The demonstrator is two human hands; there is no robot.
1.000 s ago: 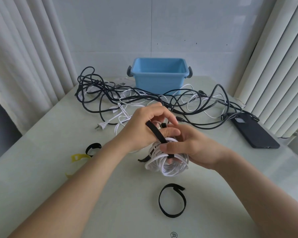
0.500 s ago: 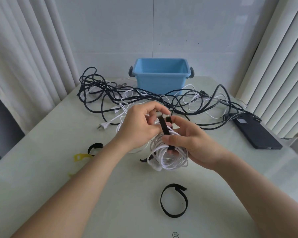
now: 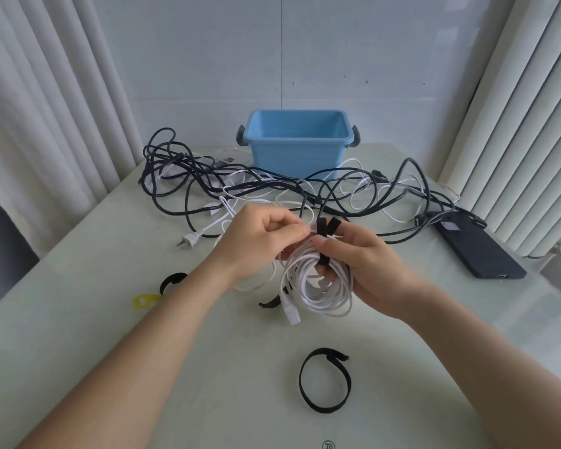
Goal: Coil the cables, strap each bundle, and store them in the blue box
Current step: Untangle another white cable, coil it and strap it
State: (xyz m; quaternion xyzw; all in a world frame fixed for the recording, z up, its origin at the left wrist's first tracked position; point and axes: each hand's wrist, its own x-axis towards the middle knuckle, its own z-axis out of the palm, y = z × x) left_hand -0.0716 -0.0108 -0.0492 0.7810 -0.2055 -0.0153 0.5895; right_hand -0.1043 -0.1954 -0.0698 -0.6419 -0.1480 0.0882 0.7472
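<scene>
A coiled white cable (image 3: 318, 286) hangs in my right hand (image 3: 366, 270), whose fingers curl round the bundle. A black strap (image 3: 324, 241) wraps the top of the coil, its end sticking up between my fingers. My left hand (image 3: 256, 241) pinches something small at the strap's top; what exactly is hidden by the fingertips. The blue box (image 3: 297, 140) stands open at the back of the table (image 3: 78, 319). A tangle of black and white cables (image 3: 272, 189) lies in front of it.
A looped black strap (image 3: 324, 379) lies near the front. Another black strap (image 3: 172, 281) and a yellow one (image 3: 144, 301) lie at the left, and one more black strap (image 3: 272, 301) under the coil. A dark phone (image 3: 476, 247) lies at the right. Curtains flank the table.
Both hands have lifted the coil a little. The strap's free end, stretched out diagonally by my left hand before, now sits wrapped at the coil's top.
</scene>
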